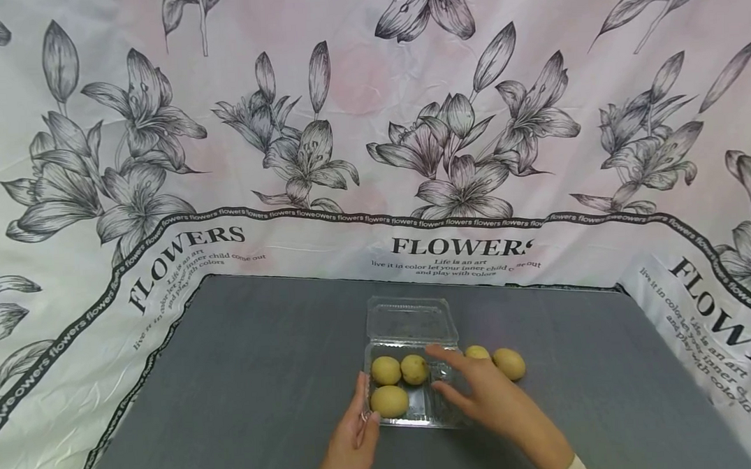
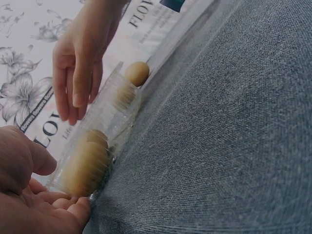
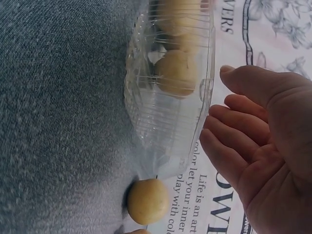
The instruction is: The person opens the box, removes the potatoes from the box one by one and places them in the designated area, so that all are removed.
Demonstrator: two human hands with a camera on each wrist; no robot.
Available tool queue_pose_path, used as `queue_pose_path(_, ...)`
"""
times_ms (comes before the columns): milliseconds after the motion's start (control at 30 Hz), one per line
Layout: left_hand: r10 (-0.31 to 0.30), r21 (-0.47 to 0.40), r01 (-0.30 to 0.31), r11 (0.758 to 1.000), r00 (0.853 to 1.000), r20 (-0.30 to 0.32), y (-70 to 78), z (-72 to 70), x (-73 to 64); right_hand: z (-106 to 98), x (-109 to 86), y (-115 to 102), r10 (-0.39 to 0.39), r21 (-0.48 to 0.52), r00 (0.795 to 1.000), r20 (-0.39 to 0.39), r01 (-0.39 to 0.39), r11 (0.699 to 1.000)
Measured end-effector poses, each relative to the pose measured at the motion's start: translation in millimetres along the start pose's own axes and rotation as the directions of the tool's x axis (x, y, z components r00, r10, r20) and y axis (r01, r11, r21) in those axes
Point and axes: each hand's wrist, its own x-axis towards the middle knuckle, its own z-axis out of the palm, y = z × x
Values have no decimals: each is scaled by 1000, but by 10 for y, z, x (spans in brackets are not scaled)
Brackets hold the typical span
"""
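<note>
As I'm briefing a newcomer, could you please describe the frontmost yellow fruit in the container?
On the grey tabletop, find the open clear plastic container. Inside, the yellow fruit sits near the front left corner. It alone lies in front, with two neighbours behind.

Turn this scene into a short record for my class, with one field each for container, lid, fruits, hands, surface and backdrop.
Container: clear plastic box
Lid: clear lid, open, on the box's far side
Fruits inside: three yellow fruits, towards the left
Fruits outside: two more fruits, right of the box
Left hand: left hand holds the box's left edge
Right hand: right hand above the box's right part, fingers holding nothing
Surface: grey tabletop
Backdrop: flower-printed sheet
</note>
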Motion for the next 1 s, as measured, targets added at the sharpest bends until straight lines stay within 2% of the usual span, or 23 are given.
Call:
queue_pose_path(200, -4, -4, 4, 1000, 1000, 9, -5, -5, 3, 15, 16, -16, 42, 34, 998, 48, -43, 998)
queue_pose_path(500, -25, 4, 25, 1000, 999, 32, -1, -25, 18, 67, 39, -28, 22, 26, 998, 59, -24, 999)
queue_pose_path(767, -23, 20, 23, 1000, 1000, 12, 5, -23, 10, 84, 78, -43, 43, 20, 996, 84, -44, 999)
queue_pose_path(1000, -17, -14, 17, 1000, 1000, 13, -14, -18, 18, 96, 110, -50, 53, 7, 994, 91, -54, 999)
